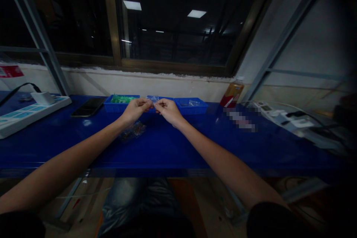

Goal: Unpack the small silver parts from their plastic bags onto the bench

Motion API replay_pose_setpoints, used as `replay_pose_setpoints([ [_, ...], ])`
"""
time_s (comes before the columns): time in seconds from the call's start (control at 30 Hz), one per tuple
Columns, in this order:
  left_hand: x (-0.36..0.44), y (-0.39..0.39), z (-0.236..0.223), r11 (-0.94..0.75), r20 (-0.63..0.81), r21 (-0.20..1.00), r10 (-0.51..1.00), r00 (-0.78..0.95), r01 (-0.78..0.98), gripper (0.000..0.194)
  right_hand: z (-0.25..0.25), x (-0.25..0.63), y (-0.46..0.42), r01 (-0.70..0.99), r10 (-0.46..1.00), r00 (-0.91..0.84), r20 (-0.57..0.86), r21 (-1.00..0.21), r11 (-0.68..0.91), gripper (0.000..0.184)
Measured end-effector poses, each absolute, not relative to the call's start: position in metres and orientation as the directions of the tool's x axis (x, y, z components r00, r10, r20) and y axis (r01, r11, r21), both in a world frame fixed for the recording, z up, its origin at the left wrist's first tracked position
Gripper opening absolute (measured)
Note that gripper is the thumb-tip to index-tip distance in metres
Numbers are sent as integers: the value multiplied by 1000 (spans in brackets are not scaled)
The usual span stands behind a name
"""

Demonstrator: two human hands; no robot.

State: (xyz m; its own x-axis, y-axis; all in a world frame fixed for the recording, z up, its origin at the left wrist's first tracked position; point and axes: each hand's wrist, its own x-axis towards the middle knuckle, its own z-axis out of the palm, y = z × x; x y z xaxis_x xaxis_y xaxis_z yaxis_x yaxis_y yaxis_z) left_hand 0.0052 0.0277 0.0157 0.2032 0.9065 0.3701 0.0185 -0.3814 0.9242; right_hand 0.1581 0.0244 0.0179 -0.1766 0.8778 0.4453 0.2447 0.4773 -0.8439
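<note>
My left hand [137, 110] and my right hand [169, 111] meet over the blue table, thumbs and fingers pinched close together. Between the fingertips is a small clear plastic bag [153, 98], its edges hard to make out in the dim light. Directly behind my hands is a blue bin [170, 100], partly covered by them. To its left a second blue bin [111, 108] holds green pieces [122, 99]. On the right, another blue bin [195, 110] contains clear plastic [193, 103]. Beneath my left wrist lie clear packets [137, 129] with small dark contents.
A dark phone [87, 107] lies left of the bins, beside a white power strip [33, 113] with a plugged-in adapter [43, 98]. At the right stand a drink bottle [232, 92] and another power strip [299, 124] with cables. A window [178, 44] rises behind the table.
</note>
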Motion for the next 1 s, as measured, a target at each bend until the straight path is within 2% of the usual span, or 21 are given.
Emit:
replay_pose_setpoints([
  [0.17,5,28,17,-371,363,928,915,176,18,18,21,160,21,393,772,-216,598,-671,629,7],
  [0.3,5,28,18,-424,399,899,898,187,114,27,26,160,16,441,747,-196,635,-623,646,12],
  [0.4,4,27,18,-494,458,854,862,216,160,23,26,161,18,411,773,-184,607,-667,622,14],
  [0.53,4,27,19,-542,500,830,828,255,133,19,20,161,27,338,810,-175,559,-739,583,12],
  [0.83,5,22,22,-467,426,871,873,239,152,13,24,162,23,120,891,-165,422,-888,443,6],
  [0.9,6,21,24,-463,423,872,875,234,157,11,27,163,22,123,903,-154,402,-899,421,6],
  [1.0,6,20,24,-459,413,872,877,243,173,9,27,164,20,210,874,-162,459,-849,485,7],
])
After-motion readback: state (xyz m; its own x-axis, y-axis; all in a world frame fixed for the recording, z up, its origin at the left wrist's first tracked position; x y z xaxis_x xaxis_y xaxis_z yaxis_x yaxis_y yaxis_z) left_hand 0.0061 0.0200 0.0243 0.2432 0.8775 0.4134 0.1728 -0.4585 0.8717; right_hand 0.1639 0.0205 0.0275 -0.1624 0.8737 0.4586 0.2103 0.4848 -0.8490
